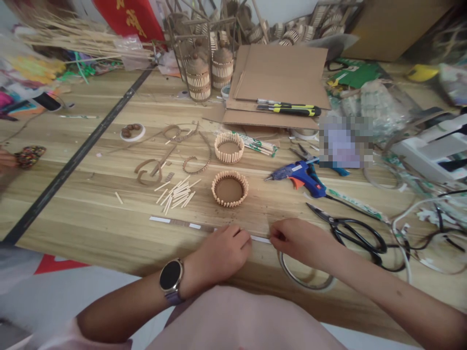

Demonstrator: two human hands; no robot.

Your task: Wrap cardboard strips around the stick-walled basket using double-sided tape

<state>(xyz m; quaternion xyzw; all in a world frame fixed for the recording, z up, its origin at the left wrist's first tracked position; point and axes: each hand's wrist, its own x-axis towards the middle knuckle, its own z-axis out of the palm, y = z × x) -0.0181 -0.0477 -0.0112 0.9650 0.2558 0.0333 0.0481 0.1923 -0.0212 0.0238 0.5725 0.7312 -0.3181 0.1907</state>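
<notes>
A narrow brown cardboard strip (178,223) with white tape pieces on it lies along the table's near side. My left hand (229,248), a watch on its wrist, is closed over the strip's right end, fingers curled and fingertips hidden. A short white length of tape (260,239) spans the gap between the hands. My right hand (301,241) pinches its right end, with thumb and fingers together. Just below my right hand lies a tape roll (308,286), partly covered by it. Beyond the hands stand two round baskets (229,189) edged with short wooden sticks.
Loose sticks (178,194) lie left of the baskets. To the right are a blue glue gun (299,176) and black scissors (357,233) among cables. Cardboard sheets (280,73) with cutters (290,109) lie behind. At far left, another person's hand (7,159) shows.
</notes>
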